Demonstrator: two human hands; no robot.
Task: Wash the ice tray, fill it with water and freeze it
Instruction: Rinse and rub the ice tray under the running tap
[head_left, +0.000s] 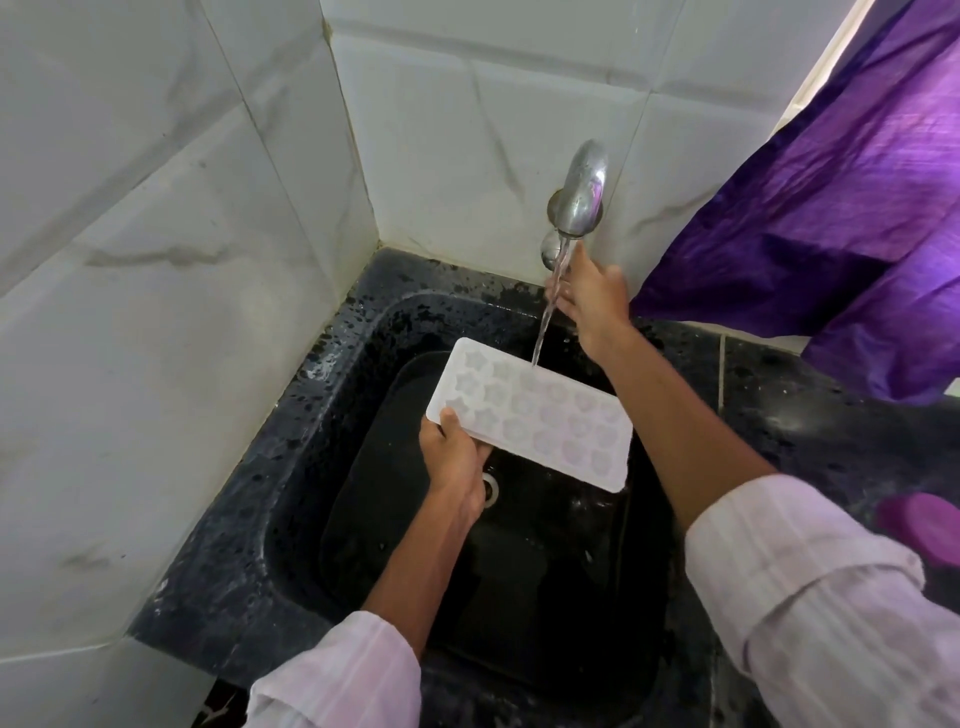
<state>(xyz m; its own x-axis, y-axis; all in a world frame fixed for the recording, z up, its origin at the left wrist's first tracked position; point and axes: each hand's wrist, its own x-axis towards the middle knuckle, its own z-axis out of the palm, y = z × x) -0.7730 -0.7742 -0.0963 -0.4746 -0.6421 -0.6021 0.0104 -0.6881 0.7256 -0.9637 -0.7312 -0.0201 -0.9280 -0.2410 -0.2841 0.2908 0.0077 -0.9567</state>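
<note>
A white ice tray (540, 415) with star-shaped cells is held level over the black sink (291, 415). My left hand (454, 457) grips its near left corner, thumb on top. A stream of water (548, 312) runs from the steel tap (579, 192) onto the tray's far edge. My right hand (592, 296) reaches up just under the tap, beside the stream, fingers spread and relaxed, holding nothing. The tray's right end hangs free.
White marble-look tiles (182, 260) close in the sink on the left and at the back. A purple curtain (831, 208) hangs at the right over the wet black counter (779, 395). A purple round object (919, 525) lies on the counter at right. The drain (491, 486) shows below the tray.
</note>
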